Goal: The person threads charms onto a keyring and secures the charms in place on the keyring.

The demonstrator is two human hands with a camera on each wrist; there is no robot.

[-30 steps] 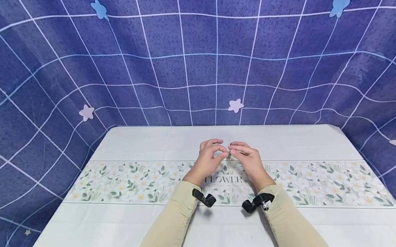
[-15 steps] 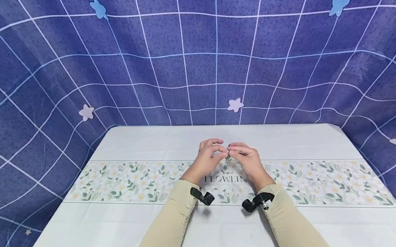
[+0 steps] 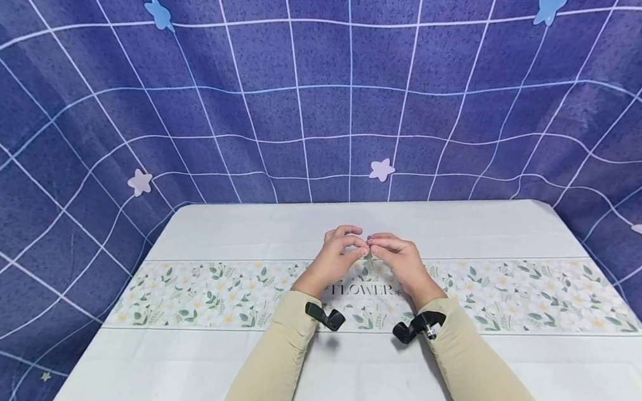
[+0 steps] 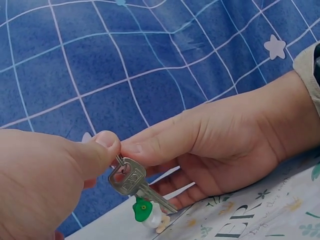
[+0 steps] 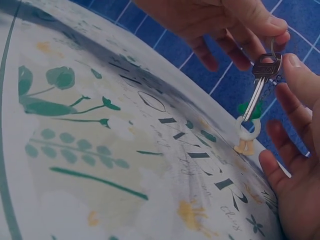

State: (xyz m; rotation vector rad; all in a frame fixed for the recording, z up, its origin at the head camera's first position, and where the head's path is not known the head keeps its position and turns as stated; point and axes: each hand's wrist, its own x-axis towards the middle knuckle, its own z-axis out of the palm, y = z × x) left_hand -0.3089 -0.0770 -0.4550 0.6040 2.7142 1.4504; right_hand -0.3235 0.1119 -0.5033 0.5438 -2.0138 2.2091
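A metal key (image 4: 131, 181) hangs from a thin split ring (image 5: 272, 46) between the two hands, its blade pointing down. A duck-like charm (image 5: 247, 129), white with a green top and yellowish feet, dangles by a small chain beside the blade. My left hand (image 3: 334, 262) pinches the ring between thumb and index finger. From the other side, my right hand (image 3: 405, 266) has its thumb and fingertip pinched at the same ring, just by the key's head; its other fingers are spread behind the key. In the head view the fingertips mostly cover the key.
Under the hands lies a white tablecloth (image 3: 214, 369) with a flower-printed band (image 3: 518, 300) bearing the word FLOWER. A blue curtain (image 3: 317, 117) with a grid and stars hangs behind the table's far edge. Black camera mounts (image 3: 421, 327) sit on the wrists.
Both hands stay together at the ring, with only a slight shift to the left. The left wrist has drifted a little left; the key still hangs between the fingertips.
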